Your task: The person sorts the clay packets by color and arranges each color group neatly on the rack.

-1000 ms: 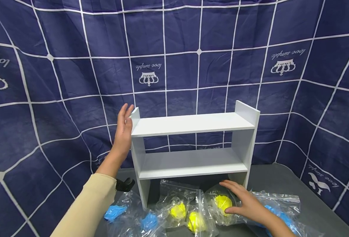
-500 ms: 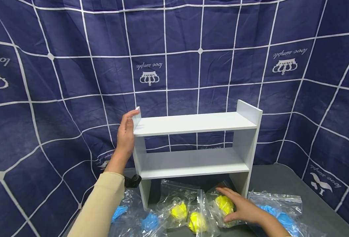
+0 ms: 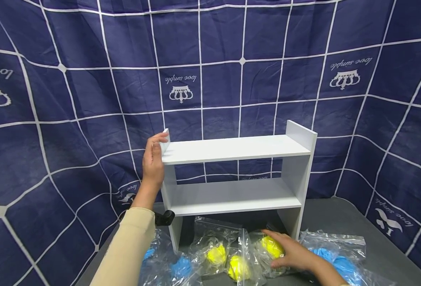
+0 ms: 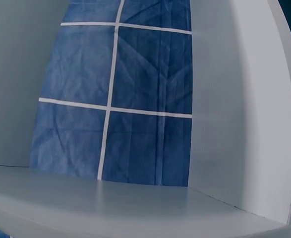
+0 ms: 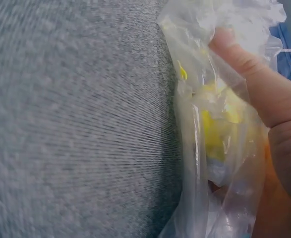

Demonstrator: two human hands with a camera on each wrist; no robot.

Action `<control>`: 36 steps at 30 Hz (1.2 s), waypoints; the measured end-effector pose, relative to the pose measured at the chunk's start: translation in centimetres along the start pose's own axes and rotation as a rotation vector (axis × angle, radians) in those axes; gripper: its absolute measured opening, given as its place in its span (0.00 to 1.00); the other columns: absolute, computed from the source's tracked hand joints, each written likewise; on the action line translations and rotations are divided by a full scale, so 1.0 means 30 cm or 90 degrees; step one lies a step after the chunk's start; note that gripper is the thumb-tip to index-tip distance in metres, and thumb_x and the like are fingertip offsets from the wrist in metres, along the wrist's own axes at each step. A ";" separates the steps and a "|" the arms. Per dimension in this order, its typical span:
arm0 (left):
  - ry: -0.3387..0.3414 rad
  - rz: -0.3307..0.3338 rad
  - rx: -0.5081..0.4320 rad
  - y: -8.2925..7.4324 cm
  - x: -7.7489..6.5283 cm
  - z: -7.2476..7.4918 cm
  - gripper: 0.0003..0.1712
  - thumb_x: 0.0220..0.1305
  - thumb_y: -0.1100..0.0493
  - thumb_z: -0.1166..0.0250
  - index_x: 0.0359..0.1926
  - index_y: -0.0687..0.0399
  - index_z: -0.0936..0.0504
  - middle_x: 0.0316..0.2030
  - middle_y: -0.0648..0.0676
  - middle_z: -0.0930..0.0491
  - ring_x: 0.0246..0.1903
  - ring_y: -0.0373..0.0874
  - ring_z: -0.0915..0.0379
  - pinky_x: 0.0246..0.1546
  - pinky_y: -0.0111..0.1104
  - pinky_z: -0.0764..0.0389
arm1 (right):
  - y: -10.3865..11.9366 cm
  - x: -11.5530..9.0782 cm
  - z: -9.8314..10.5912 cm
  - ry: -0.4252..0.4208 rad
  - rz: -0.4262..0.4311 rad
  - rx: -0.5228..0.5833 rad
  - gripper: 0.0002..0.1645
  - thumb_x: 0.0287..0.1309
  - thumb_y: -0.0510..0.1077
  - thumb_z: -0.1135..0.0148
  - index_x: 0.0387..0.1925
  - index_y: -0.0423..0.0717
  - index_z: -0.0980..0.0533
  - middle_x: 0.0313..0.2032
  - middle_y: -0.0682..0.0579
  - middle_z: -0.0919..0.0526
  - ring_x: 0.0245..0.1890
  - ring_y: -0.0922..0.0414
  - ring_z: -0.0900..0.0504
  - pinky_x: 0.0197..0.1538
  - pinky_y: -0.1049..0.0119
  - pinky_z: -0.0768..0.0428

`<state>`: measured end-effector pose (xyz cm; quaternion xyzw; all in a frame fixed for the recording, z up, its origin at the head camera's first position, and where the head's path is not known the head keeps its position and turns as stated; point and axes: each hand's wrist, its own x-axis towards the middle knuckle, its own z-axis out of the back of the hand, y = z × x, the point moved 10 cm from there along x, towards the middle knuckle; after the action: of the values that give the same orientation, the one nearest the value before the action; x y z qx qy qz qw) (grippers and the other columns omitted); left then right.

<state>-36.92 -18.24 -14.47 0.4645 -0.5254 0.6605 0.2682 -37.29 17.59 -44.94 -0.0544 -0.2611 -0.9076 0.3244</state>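
My left hand holds the upper left side panel of a white two-tier shelf, its fingers bent over the panel's top edge. Inside the left wrist view are the white walls of that shelf. Low on the right, my right hand is spread over a clear plastic bag containing a yellow lump. Thumb and fingers lie apart around the lump. In the right wrist view the thumb rests against the crinkled bag; the other fingers are mostly hidden behind plastic.
More clear zip bags lie before the shelf, with yellow lumps in the middle. Blue contents show at the left and a larger blue item at the right. A blue checked cloth hangs behind the grey table surface.
My left hand has gone from lying upright beside the panel to gripping its top. My right hand has moved slightly left and down onto the yellow-lump bag. The shelf has barely shifted.
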 end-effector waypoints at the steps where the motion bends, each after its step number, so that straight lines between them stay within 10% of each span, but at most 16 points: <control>1: -0.003 -0.001 -0.003 0.010 0.000 0.001 0.18 0.77 0.67 0.62 0.46 0.81 0.31 0.58 0.75 0.27 0.66 0.67 0.37 0.68 0.25 0.42 | -0.003 0.000 -0.001 -0.002 -0.001 -0.010 0.58 0.44 0.65 0.26 0.73 0.47 0.38 0.64 0.39 0.24 0.58 0.36 0.24 0.51 0.40 0.22; 10: -0.030 -0.016 -0.019 0.124 0.006 0.020 0.17 0.78 0.63 0.60 0.45 0.72 0.27 0.58 0.67 0.23 0.66 0.53 0.32 0.69 0.29 0.40 | -0.012 0.000 -0.002 -0.060 0.006 -0.072 0.48 0.44 0.55 0.23 0.67 0.48 0.30 0.58 0.44 0.19 0.53 0.42 0.20 0.50 0.49 0.19; 26: -0.029 -0.027 -0.033 0.003 0.000 -0.006 0.15 0.75 0.69 0.60 0.43 0.80 0.31 0.53 0.77 0.26 0.62 0.65 0.33 0.66 0.27 0.38 | 0.054 -0.042 0.087 -0.207 -0.021 -0.184 0.45 0.37 0.48 0.20 0.62 0.46 0.24 0.53 0.49 0.15 0.48 0.44 0.16 0.47 0.43 0.18; 36: -0.050 -0.059 0.014 0.112 0.005 0.024 0.15 0.77 0.64 0.58 0.42 0.71 0.26 0.52 0.66 0.21 0.59 0.50 0.29 0.64 0.31 0.42 | 0.193 -0.053 0.191 -0.277 0.070 -0.234 0.48 0.31 0.46 0.18 0.62 0.49 0.24 0.51 0.55 0.15 0.47 0.53 0.17 0.46 0.50 0.16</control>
<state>-39.56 -19.96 -15.81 0.5169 -0.5061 0.6344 0.2724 -32.88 17.63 -37.91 -0.3200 -0.1523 -0.8877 0.2940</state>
